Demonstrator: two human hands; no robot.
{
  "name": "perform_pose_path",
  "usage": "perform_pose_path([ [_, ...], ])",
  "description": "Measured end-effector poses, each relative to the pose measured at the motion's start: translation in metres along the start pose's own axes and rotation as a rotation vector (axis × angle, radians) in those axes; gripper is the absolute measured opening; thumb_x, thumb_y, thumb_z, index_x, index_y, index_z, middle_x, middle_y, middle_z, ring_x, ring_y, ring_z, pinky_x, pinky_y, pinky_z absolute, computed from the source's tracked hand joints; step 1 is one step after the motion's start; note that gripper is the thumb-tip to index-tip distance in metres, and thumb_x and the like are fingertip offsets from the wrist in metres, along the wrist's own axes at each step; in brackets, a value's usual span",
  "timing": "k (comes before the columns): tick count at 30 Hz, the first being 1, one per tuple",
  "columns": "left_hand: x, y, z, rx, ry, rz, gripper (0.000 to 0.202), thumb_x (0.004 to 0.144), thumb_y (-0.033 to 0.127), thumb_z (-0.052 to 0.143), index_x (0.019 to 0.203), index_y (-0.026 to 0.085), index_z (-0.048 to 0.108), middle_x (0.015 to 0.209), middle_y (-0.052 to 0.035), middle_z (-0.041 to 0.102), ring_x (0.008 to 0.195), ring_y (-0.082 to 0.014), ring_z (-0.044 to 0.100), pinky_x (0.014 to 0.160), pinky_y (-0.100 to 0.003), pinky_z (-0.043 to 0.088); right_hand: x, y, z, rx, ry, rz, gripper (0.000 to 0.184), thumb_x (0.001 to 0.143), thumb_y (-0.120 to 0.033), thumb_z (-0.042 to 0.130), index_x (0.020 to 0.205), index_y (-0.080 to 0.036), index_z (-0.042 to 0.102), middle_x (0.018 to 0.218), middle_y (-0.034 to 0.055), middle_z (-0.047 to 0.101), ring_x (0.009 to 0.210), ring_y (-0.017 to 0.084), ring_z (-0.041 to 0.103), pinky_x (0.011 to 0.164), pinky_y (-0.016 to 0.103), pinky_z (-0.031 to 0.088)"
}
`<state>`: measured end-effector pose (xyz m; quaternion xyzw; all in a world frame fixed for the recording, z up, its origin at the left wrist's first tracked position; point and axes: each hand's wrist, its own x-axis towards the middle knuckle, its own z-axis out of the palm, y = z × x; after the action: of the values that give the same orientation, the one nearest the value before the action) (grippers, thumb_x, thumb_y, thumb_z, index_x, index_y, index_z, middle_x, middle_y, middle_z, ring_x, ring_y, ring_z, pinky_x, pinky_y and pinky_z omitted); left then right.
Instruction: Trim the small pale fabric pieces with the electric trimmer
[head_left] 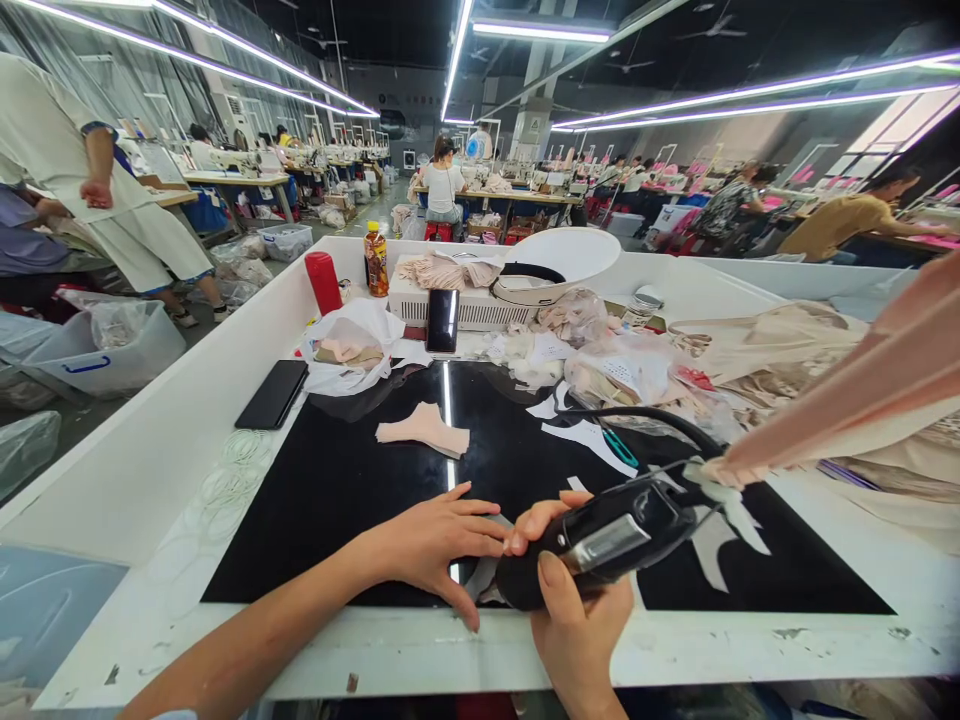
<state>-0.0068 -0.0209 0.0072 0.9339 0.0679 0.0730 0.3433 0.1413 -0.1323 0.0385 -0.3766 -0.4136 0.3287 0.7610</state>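
One greyish piece [484,577] (mostly hidden) lies by the worktop's front edge [405,665], between my left fingers [472,526], spread and gripping nothing, and the black tool [637,525] my right fingers [553,585] wrap. Seemingly I'm working it; next calls for steadiness.

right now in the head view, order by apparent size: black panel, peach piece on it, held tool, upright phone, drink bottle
1. Black panel
2. Held tool
3. Peach piece
4. Upright phone and drink bottle, too alike to rank

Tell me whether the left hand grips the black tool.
No, the right hand grips the black tool, while the left hand lies spread beside it.
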Motion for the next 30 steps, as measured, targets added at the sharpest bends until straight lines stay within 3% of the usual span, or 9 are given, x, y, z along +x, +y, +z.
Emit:
perform_pose_path([
  [4, 0.0, 0.002, -0.002, -0.018, 0.003, -0.006, 0.085, 0.079, 0.063, 0.079, 0.152, 0.035, 0.047, 0.157, -0.0058, 0.048, 0.151, -0.0351, 0.032, 0.124, -0.061, 0.003, -0.004, 0.004, 0.0, -0.004, -0.001, 0.009, 0.04, 0.089, -0.023, 0.073, 0.123, -0.027, 0.053, 0.086, -0.0006, 0.065, 0.072, 0.016, 0.065, 0.073, 0.033, 0.056],
  [8, 0.001, 0.004, -0.003, -0.024, -0.007, -0.008, 0.088, 0.078, 0.063, 0.08, 0.154, 0.036, 0.044, 0.157, -0.0073, 0.047, 0.151, -0.0353, 0.032, 0.124, -0.061, 0.003, -0.003, 0.0, 0.005, -0.05, 0.032, 0.009, 0.032, 0.091, -0.026, 0.073, 0.118, -0.027, 0.055, 0.086, -0.0014, 0.065, 0.07, 0.014, 0.064, 0.068, 0.029, 0.055],
  [13, -0.001, 0.002, -0.002, -0.006, -0.003, -0.004, 0.088, 0.077, 0.065, 0.08, 0.153, 0.035, 0.045, 0.156, -0.0067, 0.049, 0.15, -0.0354, 0.033, 0.123, -0.063, 0.004, 0.011, -0.01, 0.001, -0.031, 0.043, -0.008, 0.036, 0.088, -0.028, 0.075, 0.119, -0.027, 0.056, 0.085, -0.0017, 0.064, 0.069, 0.015, 0.064, 0.068, 0.033, 0.056],
  [17, -0.002, 0.002, 0.0, 0.018, 0.047, -0.01, 0.079, 0.076, 0.065, 0.081, 0.144, 0.033, 0.057, 0.153, -0.0071, 0.052, 0.149, -0.0385, 0.035, 0.123, -0.064, 0.008, 0.034, -0.021, -0.013, -0.042, 0.195, -0.083, 0.033, 0.085, -0.024, 0.077, 0.114, -0.026, 0.059, 0.081, -0.003, 0.063, 0.066, 0.014, 0.062, 0.066, 0.032, 0.054],
  [21, -0.001, 0.004, 0.005, 0.038, 0.098, -0.018, 0.074, 0.082, 0.062, 0.077, 0.146, 0.032, 0.055, 0.153, -0.0097, 0.052, 0.149, -0.039, 0.035, 0.122, -0.066, 0.011, 0.048, -0.023, -0.023, -0.06, 0.298, -0.101, 0.034, 0.081, -0.025, 0.079, 0.109, -0.026, 0.059, 0.08, -0.004, 0.063, 0.065, 0.014, 0.061, 0.065, 0.033, 0.054],
  [30, 0.002, 0.008, 0.008, 0.06, 0.056, -0.067, 0.07, 0.088, 0.061, 0.072, 0.148, 0.033, 0.051, 0.153, -0.0074, 0.053, 0.148, -0.0363, 0.038, 0.123, -0.064, 0.011, 0.047, -0.005, -0.028, -0.105, 0.248, -0.096, 0.037, 0.086, -0.026, 0.076, 0.117, -0.026, 0.056, 0.085, -0.0031, 0.064, 0.068, 0.014, 0.063, 0.069, 0.034, 0.054],
])
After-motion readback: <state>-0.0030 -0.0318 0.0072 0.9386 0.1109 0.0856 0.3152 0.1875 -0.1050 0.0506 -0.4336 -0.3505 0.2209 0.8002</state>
